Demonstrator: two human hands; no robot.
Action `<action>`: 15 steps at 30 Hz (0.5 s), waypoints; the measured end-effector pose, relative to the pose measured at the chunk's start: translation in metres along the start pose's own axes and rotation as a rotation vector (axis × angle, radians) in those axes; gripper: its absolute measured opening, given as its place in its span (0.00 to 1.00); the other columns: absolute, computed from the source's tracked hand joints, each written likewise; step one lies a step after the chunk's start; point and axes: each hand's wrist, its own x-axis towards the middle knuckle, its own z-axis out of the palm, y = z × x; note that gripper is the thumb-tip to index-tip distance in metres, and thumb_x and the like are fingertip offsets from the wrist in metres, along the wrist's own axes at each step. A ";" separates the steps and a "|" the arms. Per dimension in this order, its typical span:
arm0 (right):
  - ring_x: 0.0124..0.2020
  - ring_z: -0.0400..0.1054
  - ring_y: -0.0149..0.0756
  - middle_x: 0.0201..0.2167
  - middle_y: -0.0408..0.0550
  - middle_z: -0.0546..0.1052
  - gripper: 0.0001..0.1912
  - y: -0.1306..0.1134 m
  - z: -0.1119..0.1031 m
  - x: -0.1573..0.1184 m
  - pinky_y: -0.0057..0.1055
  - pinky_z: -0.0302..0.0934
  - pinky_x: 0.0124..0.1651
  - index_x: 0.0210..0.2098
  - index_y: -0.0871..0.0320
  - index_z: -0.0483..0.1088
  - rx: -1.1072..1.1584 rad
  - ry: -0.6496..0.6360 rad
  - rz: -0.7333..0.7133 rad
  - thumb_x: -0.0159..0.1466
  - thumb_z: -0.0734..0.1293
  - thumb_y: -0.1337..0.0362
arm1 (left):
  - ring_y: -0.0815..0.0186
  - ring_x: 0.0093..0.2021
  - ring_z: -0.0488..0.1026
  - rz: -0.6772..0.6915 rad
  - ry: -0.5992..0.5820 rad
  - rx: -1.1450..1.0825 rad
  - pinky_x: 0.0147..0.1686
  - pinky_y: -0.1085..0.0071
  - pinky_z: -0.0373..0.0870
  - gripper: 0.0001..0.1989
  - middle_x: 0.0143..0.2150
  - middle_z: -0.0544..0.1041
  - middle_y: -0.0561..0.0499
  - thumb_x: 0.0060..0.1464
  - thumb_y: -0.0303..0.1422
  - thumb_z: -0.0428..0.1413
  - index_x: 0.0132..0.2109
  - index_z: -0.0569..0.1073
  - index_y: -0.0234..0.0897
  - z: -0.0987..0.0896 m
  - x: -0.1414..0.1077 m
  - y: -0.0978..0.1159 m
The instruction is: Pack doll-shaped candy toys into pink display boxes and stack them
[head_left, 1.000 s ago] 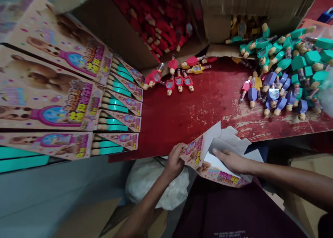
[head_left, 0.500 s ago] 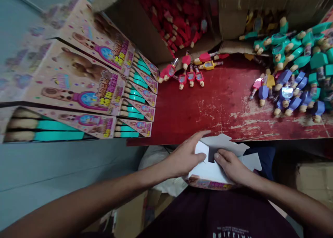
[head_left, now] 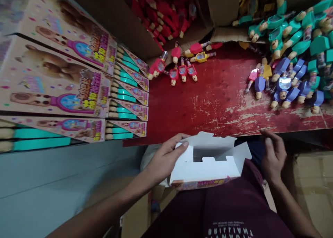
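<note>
The counter [head_left: 221,99] is deep red, its front edge scuffed with pale scratches. The open box [head_left: 208,168] at lower centre is white inside, with a pink, purple and yellow print along its lower side. Display boxes [head_left: 54,80] at left are pale pink with brown bears, multicoloured dots and purple and yellow lettering. Toys at upper right are teal [head_left: 299,47] and purple [head_left: 284,84]; those at upper centre are red [head_left: 182,71]. The shirt [head_left: 226,210] is dark maroon with pale lettering.
</note>
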 end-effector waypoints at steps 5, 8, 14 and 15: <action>0.54 0.75 0.53 0.55 0.58 0.79 0.38 0.041 0.019 -0.003 0.44 0.69 0.52 0.57 0.55 0.74 0.464 -0.772 0.757 0.54 0.75 0.39 | 0.68 0.23 0.64 -0.005 0.016 -0.025 0.22 0.75 0.59 0.21 0.27 0.73 0.55 0.48 0.48 0.61 0.44 0.75 0.38 0.000 0.002 -0.004; 0.45 0.78 0.50 0.51 0.56 0.81 0.39 0.044 0.039 -0.022 0.42 0.70 0.47 0.56 0.55 0.73 0.469 -0.845 0.905 0.51 0.79 0.44 | 0.68 0.23 0.65 0.022 0.023 -0.050 0.22 0.74 0.60 0.16 0.27 0.74 0.54 0.51 0.42 0.59 0.43 0.76 0.38 0.002 0.002 -0.009; 0.47 0.77 0.48 0.48 0.54 0.82 0.32 0.037 0.055 -0.038 0.43 0.70 0.51 0.52 0.56 0.72 0.167 -0.707 0.696 0.53 0.79 0.50 | 0.65 0.32 0.73 0.075 -0.021 0.029 0.30 0.72 0.68 0.22 0.43 0.81 0.48 0.50 0.31 0.58 0.53 0.79 0.41 -0.003 -0.003 -0.008; 0.49 0.76 0.49 0.49 0.55 0.81 0.32 0.037 0.054 -0.037 0.44 0.70 0.52 0.52 0.56 0.72 0.133 -0.702 0.648 0.53 0.78 0.49 | 0.64 0.34 0.74 0.109 -0.033 0.054 0.32 0.71 0.69 0.23 0.47 0.81 0.47 0.50 0.31 0.58 0.55 0.79 0.42 -0.004 -0.004 -0.007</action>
